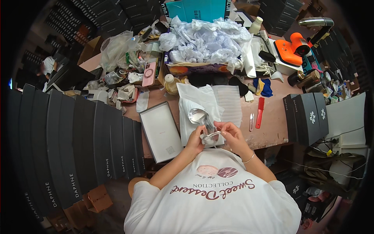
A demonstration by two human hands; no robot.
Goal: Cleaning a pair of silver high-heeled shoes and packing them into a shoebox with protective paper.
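Hands meet just above the near edge of a cluttered pinkish desk, seen from overhead. The left hand is closed around a small white-wrapped bundle, which looks like a shiny item partly folded in thin white paper or plastic. The right hand pinches the wrap's upper edge between narrowed fingertips. A silvery, glossy piece lies just beyond the hands on a sheet of white wrapping paper; what it is exactly is hard to tell.

Doing this wrapping well probably means keeping the bundle steady in the left hand while the right draws the thin wrap snug without tearing it, working over the paper sheet so nothing slips off the desk edge.

Left of the hands, an open, shallow grey box lies flat on the desk, its inside bare. Further left, a long row of black boxes stands on edge, close to the left forearm. On the right sit three more black boxes. A red comb and a small cutter lie near the right hand. Behind the paper, a carton heaped with crumpled white tissue, a pink phone and an orange tool crowd the far side, leaving little free working room.
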